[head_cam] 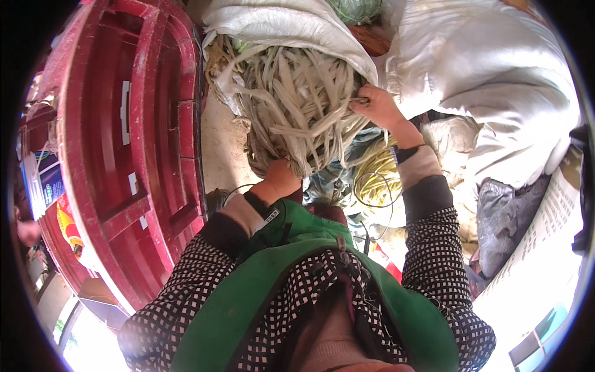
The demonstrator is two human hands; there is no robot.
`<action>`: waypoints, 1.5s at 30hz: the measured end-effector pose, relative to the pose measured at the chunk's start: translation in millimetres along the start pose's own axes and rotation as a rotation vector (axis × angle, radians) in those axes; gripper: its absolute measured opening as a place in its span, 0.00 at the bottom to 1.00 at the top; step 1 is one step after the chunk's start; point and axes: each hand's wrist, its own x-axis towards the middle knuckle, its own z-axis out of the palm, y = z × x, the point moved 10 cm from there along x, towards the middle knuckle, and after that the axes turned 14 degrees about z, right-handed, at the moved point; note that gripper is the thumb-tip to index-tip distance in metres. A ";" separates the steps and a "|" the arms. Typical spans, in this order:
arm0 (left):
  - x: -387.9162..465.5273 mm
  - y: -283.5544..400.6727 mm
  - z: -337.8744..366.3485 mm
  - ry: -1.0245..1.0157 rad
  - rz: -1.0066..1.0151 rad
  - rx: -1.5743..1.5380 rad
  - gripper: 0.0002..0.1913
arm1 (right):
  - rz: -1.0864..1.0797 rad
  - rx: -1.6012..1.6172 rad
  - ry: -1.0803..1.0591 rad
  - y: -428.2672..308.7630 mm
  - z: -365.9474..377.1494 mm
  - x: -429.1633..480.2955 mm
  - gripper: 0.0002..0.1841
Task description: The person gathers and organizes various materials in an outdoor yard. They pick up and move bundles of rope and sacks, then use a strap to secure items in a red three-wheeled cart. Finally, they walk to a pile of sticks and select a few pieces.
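Note:
A large tangle of pale grey-brown dried strips [297, 97] spills from the mouth of a white sack [279, 23]. My left hand [281, 179] is closed around strips at the bundle's near lower end, its fingertips partly hidden. At the bundle's right side, beside the sack's rim, my right hand [377, 108] pinches the end of a strip between thumb and fingers. Below that hand lies a bunch of thin yellow strands [379, 172], with a thin dark wire loop [355, 188] over it.
Dark red panelled wooden furniture [160, 116] rises close on the left. Big white sacks [479, 60] fill the upper right. A grey plastic bag [506, 223] lies lower right, beside a pale sheet bearing print [534, 232]. Something round and green [355, 10] sits behind the sack.

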 end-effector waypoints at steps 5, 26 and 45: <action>57.0 58.6 -87.7 -0.133 0.061 -0.111 0.12 | 0.269 0.412 0.096 40.1 -51.9 -49.3 0.17; 66.1 436.1 -35.2 -1.082 1.517 -0.093 0.02 | 0.724 1.225 1.204 78.3 -20.2 -579.0 0.29; -234.2 634.6 217.9 -1.496 2.109 -0.038 0.04 | 1.565 1.193 1.921 114.5 294.7 -916.5 0.26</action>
